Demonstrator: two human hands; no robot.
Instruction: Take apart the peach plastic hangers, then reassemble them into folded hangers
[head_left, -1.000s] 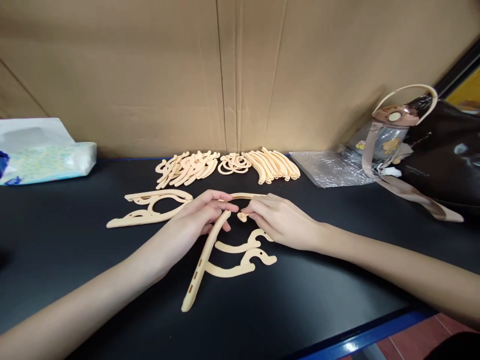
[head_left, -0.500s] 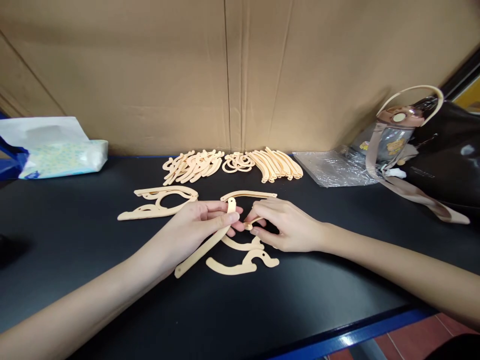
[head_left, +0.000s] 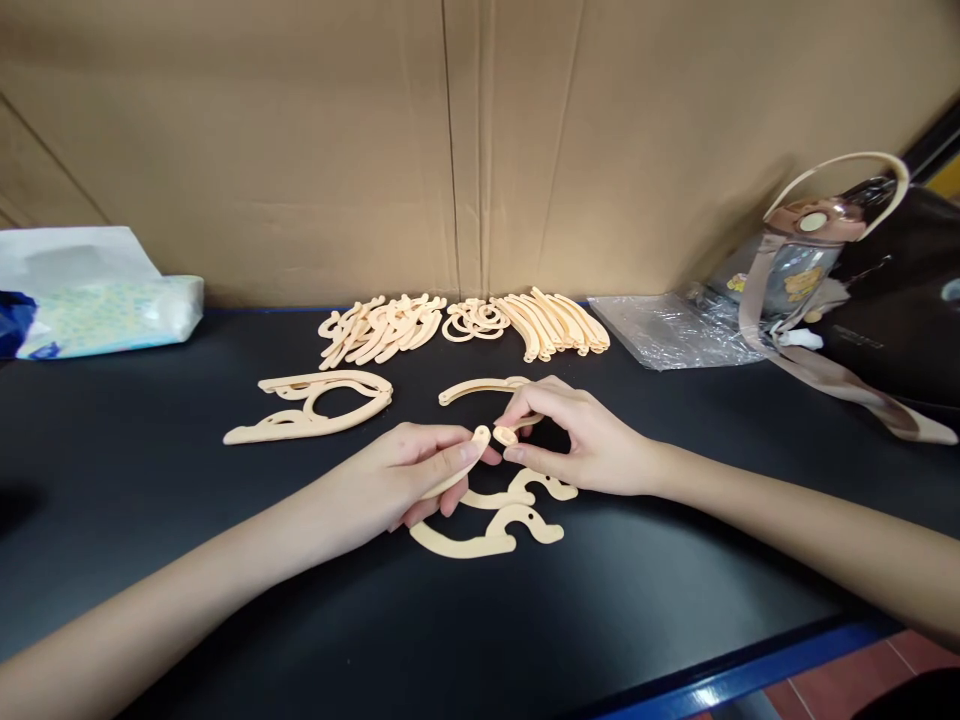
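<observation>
My left hand (head_left: 431,465) is closed on a long curved beige plastic hanger arm (head_left: 457,474), its holed end upward between thumb and fingers. My right hand (head_left: 574,435) pinches a smaller curved beige piece with a rounded, recessed end (head_left: 506,437); my fingers hide part of it. The two ends face each other, a small gap apart. Just below my hands lie two hook-ended curved pieces (head_left: 465,545), one partly behind the other. Behind my right hand another curved arm (head_left: 480,388) rests on the table.
A joined folding hanger (head_left: 311,432) lies left on the black table (head_left: 360,630). At the back are piles of hooked pieces (head_left: 386,330), rings (head_left: 476,322) and curved arms (head_left: 559,325). Tissues (head_left: 112,310) stand left; a plastic bag (head_left: 667,335), strapped bottle (head_left: 806,265) and dark bag (head_left: 900,310) right.
My left hand has turned the long arm so its holed end points toward the right-hand piece. The right-hand piece has risen slightly and tilted, showing its recessed end. The view has shifted a little.
</observation>
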